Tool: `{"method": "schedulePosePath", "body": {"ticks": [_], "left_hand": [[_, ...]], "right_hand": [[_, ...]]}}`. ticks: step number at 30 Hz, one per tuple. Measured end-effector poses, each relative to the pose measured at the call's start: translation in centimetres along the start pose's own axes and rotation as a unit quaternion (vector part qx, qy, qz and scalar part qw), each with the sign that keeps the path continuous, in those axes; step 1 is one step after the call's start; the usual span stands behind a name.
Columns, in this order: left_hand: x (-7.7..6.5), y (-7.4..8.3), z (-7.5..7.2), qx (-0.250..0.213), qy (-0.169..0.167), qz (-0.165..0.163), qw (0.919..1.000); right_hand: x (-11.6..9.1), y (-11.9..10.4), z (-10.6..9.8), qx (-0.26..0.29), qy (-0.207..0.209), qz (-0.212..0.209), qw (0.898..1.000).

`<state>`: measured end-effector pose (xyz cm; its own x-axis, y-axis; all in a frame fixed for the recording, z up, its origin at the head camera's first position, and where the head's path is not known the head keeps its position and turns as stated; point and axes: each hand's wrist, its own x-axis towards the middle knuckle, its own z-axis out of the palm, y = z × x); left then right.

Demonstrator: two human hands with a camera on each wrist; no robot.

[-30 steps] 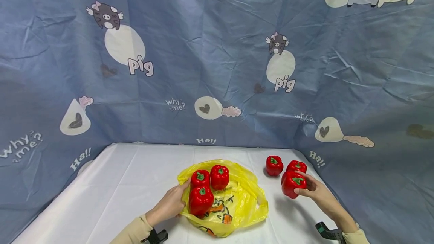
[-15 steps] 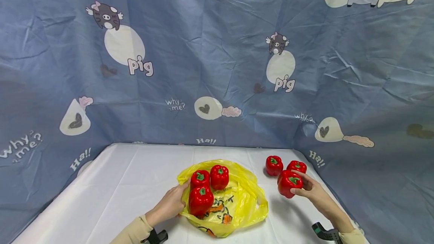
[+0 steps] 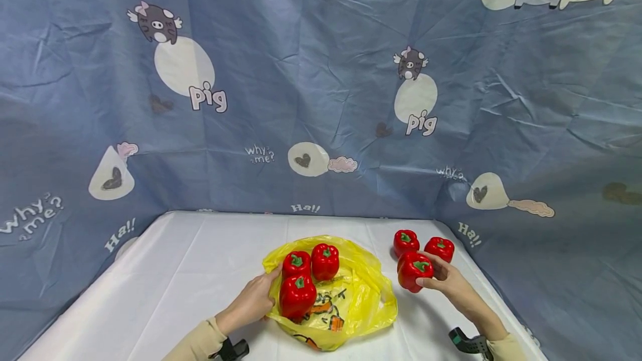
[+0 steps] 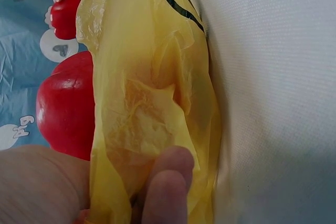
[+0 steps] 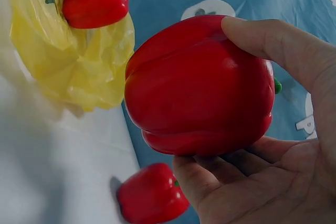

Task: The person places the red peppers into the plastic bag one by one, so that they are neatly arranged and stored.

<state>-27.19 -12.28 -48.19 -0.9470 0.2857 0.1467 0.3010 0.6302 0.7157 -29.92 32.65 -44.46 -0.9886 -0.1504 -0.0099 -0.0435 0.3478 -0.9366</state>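
A red bell pepper (image 3: 413, 273) with a green stem is held above the table in my right hand (image 3: 451, 286). In the right wrist view the thumb presses one side of this pepper (image 5: 199, 87) and the fingers curl round the other. My left hand (image 3: 254, 298) pinches the left edge of a yellow plastic bag (image 3: 363, 311), thumb inside and fingers outside, as the left wrist view shows on the bag wall (image 4: 142, 77). Inside the open bag sit a front pepper (image 3: 297, 297), one behind it (image 3: 296, 264) and a third (image 3: 325, 262) to the right.
Two more red bell peppers stand at the back right of the white table (image 3: 200, 261): a left one (image 3: 405, 243) and a right one (image 3: 440, 248). A blue curtain (image 3: 321, 99) with pig prints hangs behind and along the sides.
My right hand has carried its pepper left toward the bag, away from the right-hand pepper at the back. The left hand and the bag have stayed in place.
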Motion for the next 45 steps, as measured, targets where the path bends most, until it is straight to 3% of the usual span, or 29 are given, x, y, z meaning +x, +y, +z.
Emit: {"method": "schedulePosePath", "body": {"ticks": [10,23,45], "left_hand": [[0.0,0.1,0.1,0.008,0.012,0.001,0.9999],[0.1,0.0,0.2,0.014,0.015,-0.003,0.9998],[-0.1,-0.1,0.1,0.005,0.010,0.006,0.9999]], "right_hand": [[0.4,-0.8,1.0,-0.004,0.006,-0.002,1.000],[0.9,-1.1,3.8,0.024,-0.046,-0.018,0.998],[1.9,-1.7,8.5,0.039,-0.062,-0.021,0.997]]}}
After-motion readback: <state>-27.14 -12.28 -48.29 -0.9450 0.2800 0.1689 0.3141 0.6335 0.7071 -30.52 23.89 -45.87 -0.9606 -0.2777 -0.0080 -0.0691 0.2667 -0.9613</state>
